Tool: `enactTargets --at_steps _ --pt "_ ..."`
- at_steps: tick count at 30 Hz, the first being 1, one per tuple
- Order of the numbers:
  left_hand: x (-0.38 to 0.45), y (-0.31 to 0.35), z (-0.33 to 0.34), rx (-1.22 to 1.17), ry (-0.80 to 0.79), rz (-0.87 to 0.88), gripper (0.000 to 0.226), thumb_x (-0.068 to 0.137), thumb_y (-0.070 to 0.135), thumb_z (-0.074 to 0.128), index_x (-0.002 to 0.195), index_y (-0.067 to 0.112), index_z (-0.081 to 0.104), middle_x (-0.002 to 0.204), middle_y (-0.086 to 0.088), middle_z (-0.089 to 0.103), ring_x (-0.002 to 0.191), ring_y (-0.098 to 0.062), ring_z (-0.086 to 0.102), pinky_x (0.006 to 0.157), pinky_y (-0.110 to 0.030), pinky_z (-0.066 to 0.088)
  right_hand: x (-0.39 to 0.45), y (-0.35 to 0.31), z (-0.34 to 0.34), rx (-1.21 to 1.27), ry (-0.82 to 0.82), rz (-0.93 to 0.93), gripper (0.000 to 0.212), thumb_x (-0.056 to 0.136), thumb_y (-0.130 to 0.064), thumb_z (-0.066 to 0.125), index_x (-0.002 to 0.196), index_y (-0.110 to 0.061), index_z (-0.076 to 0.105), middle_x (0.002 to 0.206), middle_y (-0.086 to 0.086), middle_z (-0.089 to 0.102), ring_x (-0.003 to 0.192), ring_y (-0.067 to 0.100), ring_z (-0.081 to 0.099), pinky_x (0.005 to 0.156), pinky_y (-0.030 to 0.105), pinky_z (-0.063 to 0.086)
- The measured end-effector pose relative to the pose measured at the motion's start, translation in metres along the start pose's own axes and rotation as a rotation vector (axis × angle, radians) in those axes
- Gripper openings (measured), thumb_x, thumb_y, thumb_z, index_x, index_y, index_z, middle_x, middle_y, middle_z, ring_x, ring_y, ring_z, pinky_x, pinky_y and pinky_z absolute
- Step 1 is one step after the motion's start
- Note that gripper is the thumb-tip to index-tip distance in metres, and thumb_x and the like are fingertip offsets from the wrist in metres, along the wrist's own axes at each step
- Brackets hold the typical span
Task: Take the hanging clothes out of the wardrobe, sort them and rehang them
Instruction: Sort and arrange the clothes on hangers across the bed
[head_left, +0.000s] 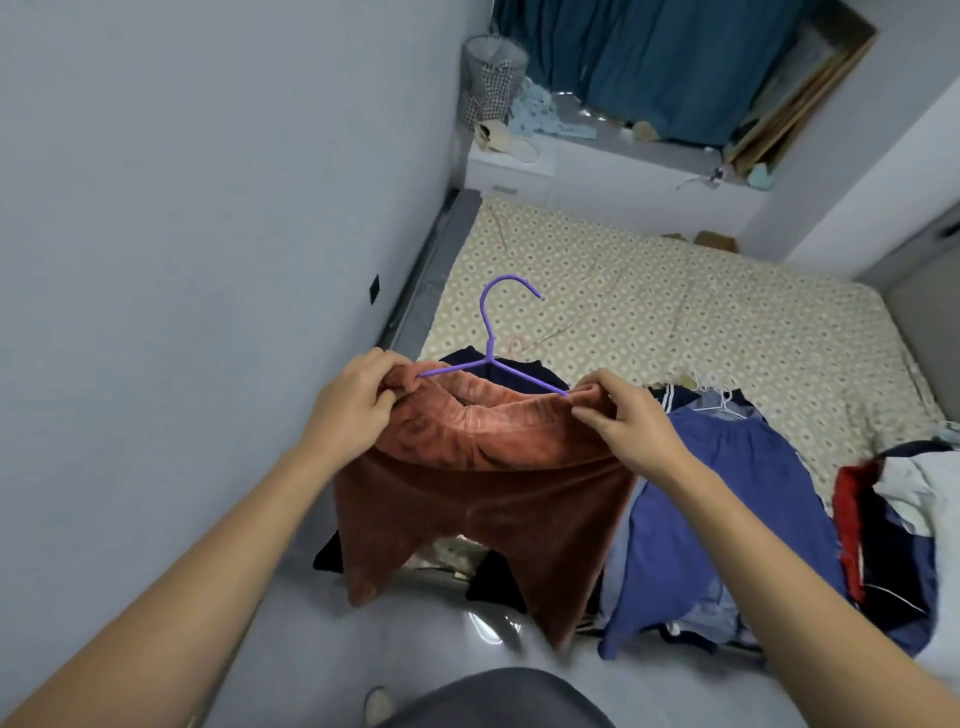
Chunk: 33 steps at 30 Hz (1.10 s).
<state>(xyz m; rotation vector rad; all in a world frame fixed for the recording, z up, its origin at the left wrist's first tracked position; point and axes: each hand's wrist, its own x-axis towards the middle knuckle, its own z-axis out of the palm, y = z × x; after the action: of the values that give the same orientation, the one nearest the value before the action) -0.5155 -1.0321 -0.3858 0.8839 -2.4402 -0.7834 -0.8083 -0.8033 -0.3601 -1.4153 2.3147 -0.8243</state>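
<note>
A pair of rust-brown velvet trousers (483, 499) hangs in front of me over the foot of the bed, its waistband stretched on a purple hanger (491, 343) whose hook points up. My left hand (353, 402) pinches the waistband at the hanger's left end. My right hand (631, 423) pinches it at the right end. The trouser legs dangle towards the floor. A dark navy garment (470, 356) lies on the bed just behind the hanger.
A bed with a patterned sheet (675, 317) fills the middle. Blue clothes (711, 509) with white hangers (719, 397) and a red, white and navy pile (898, 509) lie at its near right. A grey wall (182, 234) stands close on the left.
</note>
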Motion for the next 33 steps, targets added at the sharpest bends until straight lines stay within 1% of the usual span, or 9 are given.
enactTargets --at_steps 3,7,11,14,20,24,26,29,33 --pt "0.028 -0.011 -0.003 -0.027 -0.045 0.050 0.042 0.086 -0.002 0.066 0.114 0.030 0.064 0.111 0.012 0.063 0.107 -0.014 0.058 0.089 -0.041 0.051 0.021 0.004 0.003 0.023 0.007 0.012 0.022 0.091 -0.032 0.075 0.105 -0.043 0.062 0.101 -0.022 0.072 0.099 0.008 0.068 0.089 0.045 0.054" --pt "0.079 -0.026 0.006 -0.172 -0.172 0.103 0.028 0.096 0.011 0.072 0.117 0.029 0.067 0.109 0.012 0.068 0.104 -0.009 0.064 0.094 -0.039 0.051 0.062 0.022 -0.001 0.047 0.015 0.044 0.024 0.091 -0.026 0.076 0.104 -0.041 0.062 0.099 -0.023 0.071 0.098 0.007 0.067 0.089 0.044 0.053" --pt "0.139 -0.032 0.030 -0.208 -0.200 0.099 0.026 0.097 0.013 0.072 0.121 0.021 0.068 0.110 0.007 0.071 0.105 -0.010 0.066 0.097 -0.037 0.051 0.120 0.053 -0.012 0.036 0.051 0.048 0.022 0.087 -0.037 0.072 0.106 -0.039 0.059 0.099 -0.013 0.072 0.097 0.016 0.068 0.086 0.047 0.053" --pt "0.198 -0.038 0.056 -0.226 -0.223 0.068 0.022 0.097 0.022 0.070 0.119 0.020 0.068 0.107 0.005 0.072 0.104 -0.012 0.068 0.096 -0.036 0.051 0.175 0.090 -0.014 0.032 0.075 0.068 0.022 0.089 -0.031 0.076 0.105 -0.035 0.062 0.088 -0.017 0.067 0.090 0.015 0.065 0.081 0.043 0.051" --pt "0.315 -0.072 0.139 -0.106 -0.326 -0.060 0.020 0.098 0.019 0.070 0.119 0.018 0.069 0.110 0.006 0.073 0.105 -0.012 0.066 0.093 -0.017 0.046 0.284 0.191 0.023 0.069 -0.034 0.163 0.021 0.090 -0.029 0.077 0.106 -0.031 0.064 0.094 -0.012 0.068 0.093 0.019 0.065 0.079 0.039 0.048" --pt "0.380 -0.120 0.215 0.058 -0.363 -0.133 0.020 0.098 0.036 0.066 0.113 0.023 0.065 0.109 0.002 0.070 0.105 -0.023 0.065 0.093 -0.045 0.051 0.348 0.264 0.063 0.069 -0.117 0.237 0.021 0.091 -0.027 0.076 0.108 -0.028 0.064 0.095 -0.012 0.067 0.098 0.020 0.064 0.076 0.033 0.040" --pt "0.405 -0.140 0.249 0.136 -0.369 -0.137 0.029 0.098 0.036 0.061 0.121 0.019 0.066 0.113 -0.006 0.065 0.110 -0.031 0.062 0.095 -0.050 0.050 0.377 0.294 0.084 0.029 -0.119 0.259 0.028 0.092 -0.025 0.075 0.118 -0.024 0.064 0.107 -0.002 0.070 0.107 0.026 0.062 0.084 0.037 0.044" --pt "0.422 -0.152 0.286 0.294 -0.358 -0.134 0.039 0.103 0.027 0.060 0.140 0.014 0.060 0.122 -0.015 0.056 0.116 -0.040 0.057 0.096 -0.056 0.051 0.403 0.327 0.111 -0.132 -0.149 0.294 0.057 0.095 -0.025 0.071 0.147 -0.016 0.050 0.134 0.013 0.056 0.125 0.039 0.046 0.106 0.048 0.041" --pt "0.405 -0.137 0.295 0.354 -0.424 -0.214 0.051 0.105 0.034 0.054 0.152 0.018 0.046 0.137 -0.012 0.048 0.128 -0.036 0.047 0.098 -0.055 0.050 0.395 0.332 0.124 -0.139 -0.219 0.325 0.069 0.096 -0.026 0.068 0.156 -0.012 0.039 0.145 0.016 0.046 0.133 0.041 0.037 0.110 0.052 0.039"
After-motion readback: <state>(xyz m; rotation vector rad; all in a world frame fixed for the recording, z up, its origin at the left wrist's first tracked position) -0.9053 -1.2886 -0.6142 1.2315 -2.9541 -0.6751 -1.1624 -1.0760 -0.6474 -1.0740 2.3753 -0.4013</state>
